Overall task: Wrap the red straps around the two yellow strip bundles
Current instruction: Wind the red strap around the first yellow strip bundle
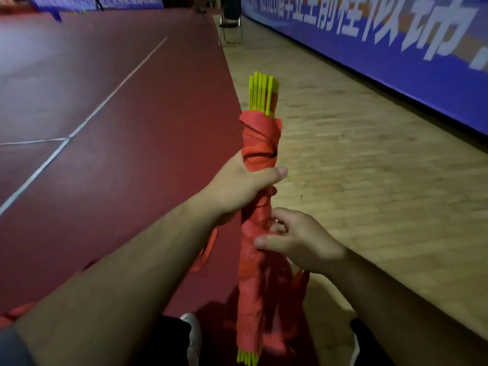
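Observation:
A bundle of yellow strips (261, 93) stands nearly upright in front of me, its ends showing at top and bottom. Red strap (260, 138) is wound around almost its whole length. My left hand (243, 186) grips the bundle around its upper middle, thumb across the front. Lower down, my right hand (298, 239) pinches the red strap against the bundle with thumb and fingers. Loose red strap ends (301, 283) hang below my right hand. Only one bundle is visible.
I stand at the seam between a dark red sports floor (118, 128) with white lines and a wooden floor (369, 180). A blue banner wall (396, 48) runs along the right. A black chair (231, 25) stands far ahead. More red strap (15, 315) lies at lower left.

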